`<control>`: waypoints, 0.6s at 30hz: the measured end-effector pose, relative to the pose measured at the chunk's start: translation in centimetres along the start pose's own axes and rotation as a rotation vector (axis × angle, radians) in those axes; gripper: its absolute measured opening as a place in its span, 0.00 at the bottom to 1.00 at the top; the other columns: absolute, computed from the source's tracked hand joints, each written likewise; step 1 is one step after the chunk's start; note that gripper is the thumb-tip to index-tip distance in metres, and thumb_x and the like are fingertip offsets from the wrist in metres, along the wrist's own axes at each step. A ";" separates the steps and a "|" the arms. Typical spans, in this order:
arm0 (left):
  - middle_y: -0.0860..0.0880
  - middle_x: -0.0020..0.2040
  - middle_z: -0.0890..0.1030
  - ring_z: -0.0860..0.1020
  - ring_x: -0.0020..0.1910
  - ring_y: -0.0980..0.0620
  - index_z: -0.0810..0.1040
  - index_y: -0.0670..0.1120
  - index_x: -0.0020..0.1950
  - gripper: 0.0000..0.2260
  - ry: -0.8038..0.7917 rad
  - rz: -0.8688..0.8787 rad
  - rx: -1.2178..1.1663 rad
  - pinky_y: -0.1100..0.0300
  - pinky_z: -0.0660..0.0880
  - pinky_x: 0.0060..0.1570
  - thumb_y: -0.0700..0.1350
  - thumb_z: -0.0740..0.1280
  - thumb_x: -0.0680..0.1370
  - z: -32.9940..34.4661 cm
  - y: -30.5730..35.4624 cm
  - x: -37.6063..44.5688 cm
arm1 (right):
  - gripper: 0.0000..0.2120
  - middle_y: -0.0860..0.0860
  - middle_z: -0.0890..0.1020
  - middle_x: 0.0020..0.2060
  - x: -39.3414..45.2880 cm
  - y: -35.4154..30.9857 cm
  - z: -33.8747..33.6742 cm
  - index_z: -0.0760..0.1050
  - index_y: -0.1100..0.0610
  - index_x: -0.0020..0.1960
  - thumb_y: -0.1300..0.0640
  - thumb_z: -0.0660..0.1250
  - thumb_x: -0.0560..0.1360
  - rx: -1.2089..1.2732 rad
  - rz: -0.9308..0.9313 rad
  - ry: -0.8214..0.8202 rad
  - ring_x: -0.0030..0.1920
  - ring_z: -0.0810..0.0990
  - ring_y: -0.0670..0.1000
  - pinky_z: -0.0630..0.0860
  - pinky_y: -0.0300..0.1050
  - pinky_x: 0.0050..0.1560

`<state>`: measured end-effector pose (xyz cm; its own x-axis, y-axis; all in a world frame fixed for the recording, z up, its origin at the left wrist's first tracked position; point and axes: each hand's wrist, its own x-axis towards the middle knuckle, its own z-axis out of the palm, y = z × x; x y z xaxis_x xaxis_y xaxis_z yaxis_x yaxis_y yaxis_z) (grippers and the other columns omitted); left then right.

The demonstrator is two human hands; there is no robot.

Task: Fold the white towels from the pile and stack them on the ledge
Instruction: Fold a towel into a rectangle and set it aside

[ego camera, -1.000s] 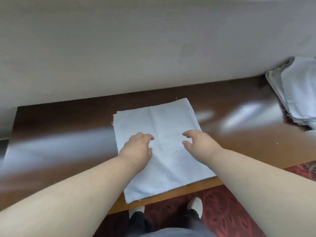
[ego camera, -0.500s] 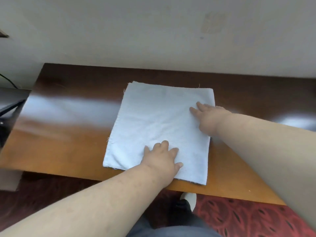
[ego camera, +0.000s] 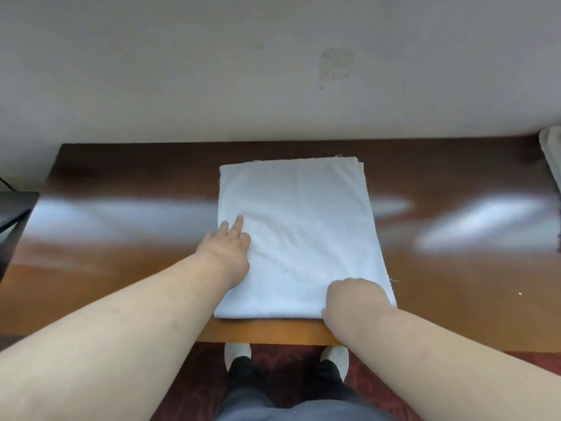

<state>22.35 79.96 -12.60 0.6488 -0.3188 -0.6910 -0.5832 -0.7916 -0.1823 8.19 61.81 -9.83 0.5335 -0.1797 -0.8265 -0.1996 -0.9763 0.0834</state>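
White towel (ego camera: pixel 299 235) lies flat on the glossy brown wooden ledge (ego camera: pixel 130 214), folded into a rectangle. Layered edges show at its far right corner, with loose threads there. Its near edge sits just short of the ledge's front lip.

Left hand (ego camera: pixel 226 253) rests on the towel's left edge, roughly midway along it. Fingers are straight and point away from the person, pressing flat. It grips nothing.

Right hand (ego camera: pixel 353 300) is on the towel's near right corner with the knuckles up and the fingers curled under. The fingertips are hidden, so I can't tell whether it pinches the cloth or just presses on it.

The edge of more white cloth (ego camera: pixel 551 153) shows at the far right of the ledge against the wall, cut off by the frame. It is well apart from the towel.

The wall (ego camera: pixel 212 71) behind is off-white, with a faint square leaf-like mark (ego camera: pixel 336 63) on it. No readable text, brands or labels anywhere.

Below the ledge is red patterned carpet (ego camera: pixel 534 363). The person's feet are in black socks and white slippers (ego camera: pixel 237 352). A dark object (ego camera: pixel 12 214) sits at the left frame edge and can't be identified.
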 end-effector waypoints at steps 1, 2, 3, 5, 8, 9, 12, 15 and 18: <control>0.46 0.80 0.36 0.43 0.79 0.43 0.54 0.46 0.78 0.27 -0.005 -0.006 -0.008 0.44 0.52 0.75 0.41 0.52 0.78 0.1 -0.5 0.0 | 0.08 0.52 0.77 0.55 -0.5 -0.5 0.4 0.72 0.52 0.56 0.52 0.60 0.78 0.004 -0.033 0.057 0.57 0.76 0.54 0.66 0.46 0.47; 0.46 0.80 0.37 0.43 0.79 0.43 0.54 0.45 0.78 0.27 -0.002 -0.013 -0.017 0.43 0.52 0.75 0.41 0.52 0.78 0.0 -0.6 -0.1 | 0.08 0.53 0.75 0.52 -0.8 -0.8 0.6 0.72 0.52 0.55 0.51 0.59 0.79 0.009 -0.054 0.118 0.55 0.75 0.54 0.65 0.47 0.46; 0.45 0.80 0.38 0.43 0.79 0.43 0.54 0.45 0.78 0.27 0.017 -0.015 -0.036 0.43 0.51 0.76 0.41 0.52 0.78 0.1 -0.5 -0.2 | 0.10 0.53 0.75 0.51 -0.9 -0.9 0.7 0.72 0.53 0.56 0.50 0.58 0.80 0.013 -0.068 0.181 0.54 0.74 0.55 0.64 0.48 0.46; 0.45 0.81 0.42 0.44 0.79 0.43 0.54 0.47 0.78 0.26 0.121 0.032 -0.127 0.45 0.49 0.76 0.45 0.53 0.80 0.4 0.4 -0.8 | 0.14 0.52 0.75 0.56 -0.2 -0.3 0.4 0.72 0.54 0.60 0.49 0.55 0.81 0.060 -0.082 0.337 0.57 0.73 0.55 0.66 0.49 0.48; 0.48 0.81 0.41 0.41 0.79 0.46 0.48 0.52 0.80 0.27 0.285 0.242 -0.203 0.49 0.43 0.77 0.56 0.49 0.83 2.6 2.8 -2.5 | 0.24 0.54 0.60 0.77 1.5 1.4 0.3 0.59 0.52 0.77 0.46 0.52 0.83 0.204 -0.144 0.429 0.75 0.59 0.57 0.64 0.51 0.70; 0.48 0.80 0.39 0.38 0.79 0.47 0.45 0.53 0.80 0.28 0.295 0.292 -0.174 0.49 0.41 0.77 0.58 0.46 0.82 3.8 3.5 -3.2 | 0.28 0.53 0.50 0.80 2.0 1.9 0.7 0.51 0.50 0.80 0.44 0.51 0.83 0.194 -0.173 0.408 0.79 0.50 0.55 0.56 0.51 0.76; 0.49 0.78 0.31 0.32 0.77 0.46 0.35 0.53 0.79 0.33 0.248 0.315 -0.127 0.49 0.34 0.75 0.63 0.37 0.76 8.2 4.1 -4.8 | 0.34 0.51 0.34 0.79 3.0 3.3 3.3 0.37 0.47 0.81 0.39 0.50 0.82 0.151 -0.150 0.344 0.79 0.34 0.52 0.42 0.52 0.79; 0.49 0.76 0.27 0.27 0.75 0.47 0.29 0.56 0.75 0.32 0.207 0.302 -0.096 0.46 0.31 0.73 0.65 0.34 0.74 11.0 2.8 -5.9 | 0.37 0.50 0.31 0.78 2.9 4.8 5.6 0.33 0.46 0.80 0.35 0.48 0.80 0.147 -0.090 0.338 0.78 0.31 0.51 0.39 0.52 0.78; 0.50 0.74 0.25 0.27 0.74 0.49 0.30 0.56 0.76 0.30 0.191 0.284 -0.051 0.48 0.33 0.75 0.64 0.39 0.78 10.9 1.9 -6.7 | 0.37 0.51 0.32 0.78 2.2 4.8 6.5 0.33 0.49 0.80 0.35 0.46 0.80 0.122 -0.080 0.405 0.78 0.31 0.51 0.38 0.54 0.78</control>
<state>11.60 86.26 -15.95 0.5463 -0.6183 -0.5651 -0.7319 -0.6804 0.0369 3.09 57.51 -14.82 0.8260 -0.1601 -0.5405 -0.2271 -0.9721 -0.0591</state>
